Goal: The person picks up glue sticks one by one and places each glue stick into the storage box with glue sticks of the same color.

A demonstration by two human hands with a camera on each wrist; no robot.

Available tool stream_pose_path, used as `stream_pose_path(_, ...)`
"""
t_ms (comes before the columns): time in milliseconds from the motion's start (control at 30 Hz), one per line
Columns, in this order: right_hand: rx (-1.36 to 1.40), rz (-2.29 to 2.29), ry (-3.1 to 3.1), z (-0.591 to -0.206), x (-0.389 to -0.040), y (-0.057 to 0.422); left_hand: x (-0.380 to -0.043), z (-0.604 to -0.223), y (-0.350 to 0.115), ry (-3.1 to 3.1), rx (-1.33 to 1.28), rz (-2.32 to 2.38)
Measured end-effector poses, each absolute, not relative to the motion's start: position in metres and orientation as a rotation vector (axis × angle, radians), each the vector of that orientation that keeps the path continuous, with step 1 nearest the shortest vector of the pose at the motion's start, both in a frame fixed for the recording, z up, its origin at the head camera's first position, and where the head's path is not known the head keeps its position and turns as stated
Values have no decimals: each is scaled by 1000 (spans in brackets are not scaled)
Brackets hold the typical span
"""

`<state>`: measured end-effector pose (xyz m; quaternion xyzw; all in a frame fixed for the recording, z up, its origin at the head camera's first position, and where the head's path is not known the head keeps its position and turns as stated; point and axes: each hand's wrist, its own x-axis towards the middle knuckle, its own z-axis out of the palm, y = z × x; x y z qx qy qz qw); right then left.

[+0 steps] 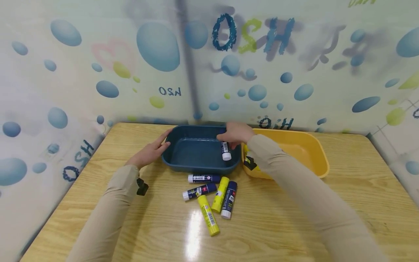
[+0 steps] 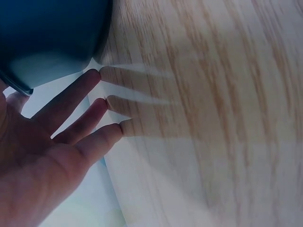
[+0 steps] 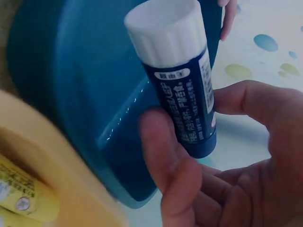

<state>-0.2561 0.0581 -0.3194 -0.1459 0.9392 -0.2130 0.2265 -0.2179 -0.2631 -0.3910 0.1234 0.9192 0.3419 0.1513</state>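
Observation:
Between thumb and fingers, my right hand (image 1: 238,133) pinches a dark blue glue stick with a white cap (image 3: 175,80). It is above the right end of the dark blue bin (image 1: 196,153), cap pointing down toward me. At the bin's left end, my left hand (image 1: 148,153) touches the rim and outer wall with its fingers fairly straight and spread. In front of the bin lie several glue sticks: dark blue ones (image 1: 229,200) with white caps and yellow ones (image 1: 208,214).
A yellow bin (image 1: 314,156) stands against the blue bin's right side, with yellow glue sticks (image 3: 23,194) inside its near left end. Both bins sit toward the back of a wooden table (image 1: 353,200). Behind it rises a pale printed wall (image 1: 209,83).

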Motion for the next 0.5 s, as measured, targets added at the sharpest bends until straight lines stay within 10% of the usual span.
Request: stream_pose_path(500,-282,-506,2499,-337,-287,18,-217,-391,-263,2660,313,966)
